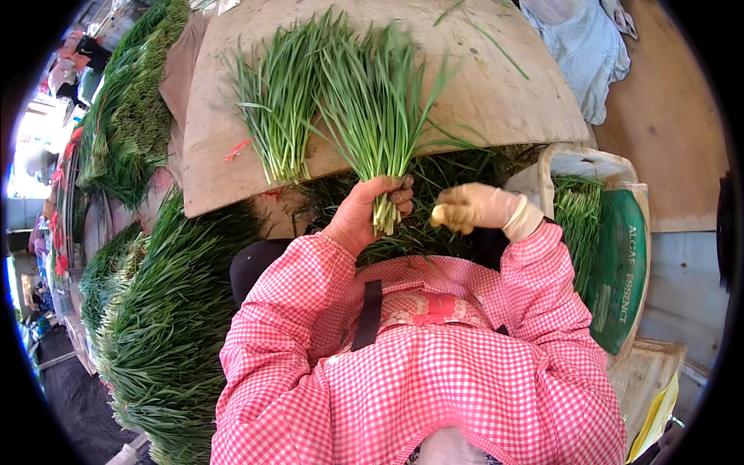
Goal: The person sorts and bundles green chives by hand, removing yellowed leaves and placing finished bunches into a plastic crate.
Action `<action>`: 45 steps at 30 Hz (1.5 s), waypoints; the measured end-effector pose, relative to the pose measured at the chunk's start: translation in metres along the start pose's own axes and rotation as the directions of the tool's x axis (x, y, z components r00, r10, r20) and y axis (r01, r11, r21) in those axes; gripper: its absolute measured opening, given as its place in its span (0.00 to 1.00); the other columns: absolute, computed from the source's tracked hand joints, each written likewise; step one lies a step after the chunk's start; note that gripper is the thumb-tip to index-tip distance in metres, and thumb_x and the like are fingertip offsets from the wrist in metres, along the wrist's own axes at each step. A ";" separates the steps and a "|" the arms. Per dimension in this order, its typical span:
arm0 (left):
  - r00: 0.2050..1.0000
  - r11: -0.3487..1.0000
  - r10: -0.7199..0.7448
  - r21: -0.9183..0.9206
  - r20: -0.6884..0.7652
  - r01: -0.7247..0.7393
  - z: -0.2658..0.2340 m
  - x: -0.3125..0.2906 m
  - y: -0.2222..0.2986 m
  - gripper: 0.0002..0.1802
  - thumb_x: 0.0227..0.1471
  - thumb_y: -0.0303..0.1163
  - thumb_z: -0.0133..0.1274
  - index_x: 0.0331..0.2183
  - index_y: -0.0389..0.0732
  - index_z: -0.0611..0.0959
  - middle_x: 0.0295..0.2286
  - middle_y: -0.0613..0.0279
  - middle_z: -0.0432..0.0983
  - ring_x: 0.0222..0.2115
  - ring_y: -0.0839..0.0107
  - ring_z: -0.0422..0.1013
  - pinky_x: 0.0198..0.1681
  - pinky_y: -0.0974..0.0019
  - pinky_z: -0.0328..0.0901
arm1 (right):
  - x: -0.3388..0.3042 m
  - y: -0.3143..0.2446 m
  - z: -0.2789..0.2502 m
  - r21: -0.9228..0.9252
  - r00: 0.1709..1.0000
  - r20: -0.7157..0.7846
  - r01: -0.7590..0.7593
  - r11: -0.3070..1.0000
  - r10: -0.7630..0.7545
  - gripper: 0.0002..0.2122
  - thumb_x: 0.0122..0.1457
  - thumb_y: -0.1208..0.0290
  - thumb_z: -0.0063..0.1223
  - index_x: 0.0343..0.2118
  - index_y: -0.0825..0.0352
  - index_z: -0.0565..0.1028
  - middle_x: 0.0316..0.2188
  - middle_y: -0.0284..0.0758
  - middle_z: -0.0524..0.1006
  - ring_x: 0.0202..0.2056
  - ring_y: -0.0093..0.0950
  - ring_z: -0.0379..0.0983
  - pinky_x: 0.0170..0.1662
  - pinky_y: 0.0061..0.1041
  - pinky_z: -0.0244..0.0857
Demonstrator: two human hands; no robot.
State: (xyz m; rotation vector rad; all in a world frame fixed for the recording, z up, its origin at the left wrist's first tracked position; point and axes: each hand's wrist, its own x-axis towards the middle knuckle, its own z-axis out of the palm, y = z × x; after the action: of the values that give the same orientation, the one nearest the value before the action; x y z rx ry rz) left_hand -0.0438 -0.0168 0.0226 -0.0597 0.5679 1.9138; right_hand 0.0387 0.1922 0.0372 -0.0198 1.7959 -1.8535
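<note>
I've got a bunch of long, thin green chives (377,116) in my bare left hand (364,213), gripped tight near the pale whitish root ends, which poke out just below my fist. The bunch stands upright and leans slightly away from me, its leaves fanning out wide over the wooden counter (496,93). My right hand (473,208), in a cream rubber glove, sits closed just beside those root ends.
</note>
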 end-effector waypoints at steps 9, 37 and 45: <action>0.975 0.981 -0.180 0.097 0.132 0.168 0.014 -0.013 -0.004 0.10 0.44 0.26 0.48 0.32 0.35 0.72 0.20 0.66 0.64 0.17 0.80 0.56 0.21 0.75 0.53 | 0.021 -0.006 0.041 0.341 0.966 -0.032 0.252 0.905 -0.257 0.31 0.50 0.45 0.50 0.49 0.66 0.65 0.39 0.32 0.71 0.42 0.23 0.67 0.44 0.21 0.63; 0.990 0.627 0.138 0.770 0.040 -0.119 0.022 0.000 0.024 0.33 0.43 0.33 0.56 0.50 0.32 0.63 0.42 0.57 0.68 0.41 0.74 0.65 0.47 0.69 0.59 | 0.029 -0.017 0.032 0.397 0.919 -0.367 0.293 0.870 -0.142 0.18 0.46 0.66 0.60 0.39 0.69 0.71 0.26 0.35 0.74 0.28 0.24 0.71 0.36 0.22 0.65; 0.924 0.567 0.373 0.808 -0.081 -0.158 0.029 0.012 -0.005 0.33 0.40 0.32 0.59 0.48 0.36 0.64 0.37 0.63 0.68 0.37 0.75 0.64 0.44 0.70 0.60 | 0.044 -0.025 0.064 -0.580 0.755 -0.638 -0.340 0.741 -0.153 0.22 0.42 0.66 0.56 0.40 0.69 0.66 0.32 0.45 0.75 0.33 0.44 0.73 0.35 0.34 0.67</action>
State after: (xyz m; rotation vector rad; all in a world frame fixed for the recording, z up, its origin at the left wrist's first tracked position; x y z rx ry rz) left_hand -0.0381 0.0071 0.0431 0.4012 1.6543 1.7751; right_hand 0.0166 0.1147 0.0509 0.5193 2.8172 -1.0629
